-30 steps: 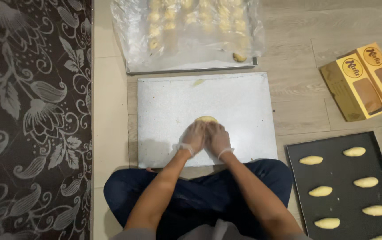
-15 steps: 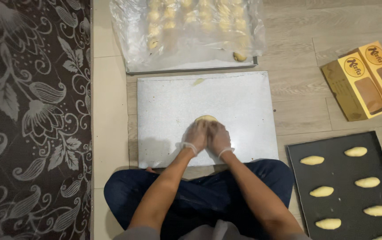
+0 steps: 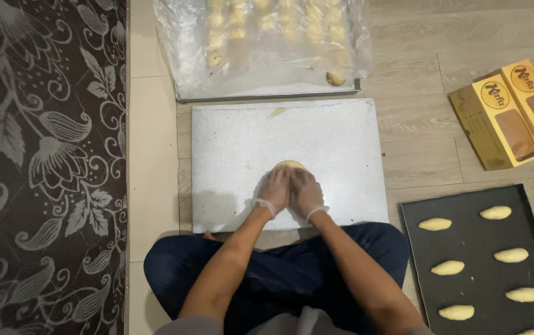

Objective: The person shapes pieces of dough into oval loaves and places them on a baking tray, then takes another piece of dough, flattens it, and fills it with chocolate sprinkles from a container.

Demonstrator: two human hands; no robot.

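Two gloved hands press side by side on a small pale piece of dough [image 3: 289, 165], the left hand [image 3: 274, 191] and right hand [image 3: 306, 192] touching each other, palms down, fingers curved loosely over it rather than clenched. Whether they actually grasp the dough or only flatten it cannot be told. The dough lies near the middle of a floured grey board [image 3: 230, 149] on the floor, just in front of the seated person's crossed legs.

Judging by how things lie, the work is partway through. At near right, a dark baking tray [image 3: 472, 248] holds seven shaped oval dough pieces [image 3: 435, 224] in two columns, with room left. At the far side, a metal tray [image 3: 267, 93] under clear plastic wrap [image 3: 174, 37] holds many unshaped dough balls in rows. Two yellow boxes [image 3: 509, 115] lie far right. A patterned dark carpet [image 3: 37, 155] runs along the left.
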